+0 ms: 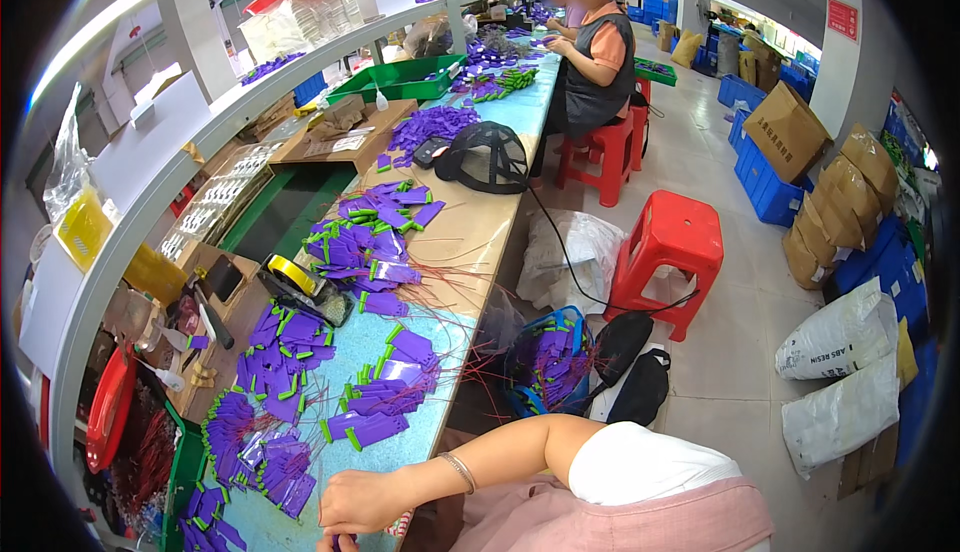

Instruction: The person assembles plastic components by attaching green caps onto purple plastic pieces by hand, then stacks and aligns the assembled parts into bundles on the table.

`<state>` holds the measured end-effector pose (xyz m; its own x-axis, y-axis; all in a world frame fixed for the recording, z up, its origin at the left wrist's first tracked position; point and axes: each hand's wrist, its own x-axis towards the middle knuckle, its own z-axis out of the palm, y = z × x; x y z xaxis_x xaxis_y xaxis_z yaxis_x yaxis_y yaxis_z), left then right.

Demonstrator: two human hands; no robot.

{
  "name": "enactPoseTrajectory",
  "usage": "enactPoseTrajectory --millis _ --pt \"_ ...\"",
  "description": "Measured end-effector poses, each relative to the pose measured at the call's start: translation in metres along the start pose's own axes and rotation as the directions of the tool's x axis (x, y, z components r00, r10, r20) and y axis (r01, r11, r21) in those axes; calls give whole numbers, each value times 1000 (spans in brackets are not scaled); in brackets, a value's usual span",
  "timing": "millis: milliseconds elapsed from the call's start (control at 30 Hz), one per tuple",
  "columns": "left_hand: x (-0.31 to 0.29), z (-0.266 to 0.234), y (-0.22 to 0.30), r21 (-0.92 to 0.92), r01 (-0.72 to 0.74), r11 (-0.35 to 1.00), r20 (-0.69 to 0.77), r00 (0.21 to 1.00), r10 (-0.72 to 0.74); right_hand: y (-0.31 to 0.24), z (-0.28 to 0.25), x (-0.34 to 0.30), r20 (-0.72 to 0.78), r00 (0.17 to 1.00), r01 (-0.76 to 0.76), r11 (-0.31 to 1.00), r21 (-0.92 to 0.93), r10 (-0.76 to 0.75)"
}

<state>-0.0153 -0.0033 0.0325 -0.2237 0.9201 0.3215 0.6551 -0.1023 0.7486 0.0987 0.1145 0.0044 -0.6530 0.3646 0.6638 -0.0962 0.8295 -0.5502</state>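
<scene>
While purple pieces (290, 490) lie heaped on the worktop (392, 455) near the right hand (365, 501), presumably for short reach, its fingers (335, 516) curl downward; their grip cannot be determined.

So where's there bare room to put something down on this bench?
The tan surface between the black cap and the red wires; also a small patch of light-blue mat between the right hand and the purple pieces beyond it. Leftward is crowded with more heaped purple pieces.
</scene>
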Motion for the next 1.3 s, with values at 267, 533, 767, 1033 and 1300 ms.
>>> enactPoseTrajectory --millis 267,533,767,1033,1300 --pt "1 22 -19 -706 95 702 -269 881 -390 -10 7 2 30 982 -185 911 369 187" --pt "-8 16 -30 -83 200 976 -44 978 -204 -17 -26 0 90 927 -372 924 88 364" --pt "-10 27 -31 -248 -74 966 106 989 103 -8 13 2 -16 997 -55 885 463 70" --pt "-17 45 -77 -426 17 904 -67 997 -50 -28 29 7 -98 989 -69 938 339 108" --pt "-13 20 -24 -242 32 970 236 971 26 -27 -5 -4 83 984 -178 854 489 157"
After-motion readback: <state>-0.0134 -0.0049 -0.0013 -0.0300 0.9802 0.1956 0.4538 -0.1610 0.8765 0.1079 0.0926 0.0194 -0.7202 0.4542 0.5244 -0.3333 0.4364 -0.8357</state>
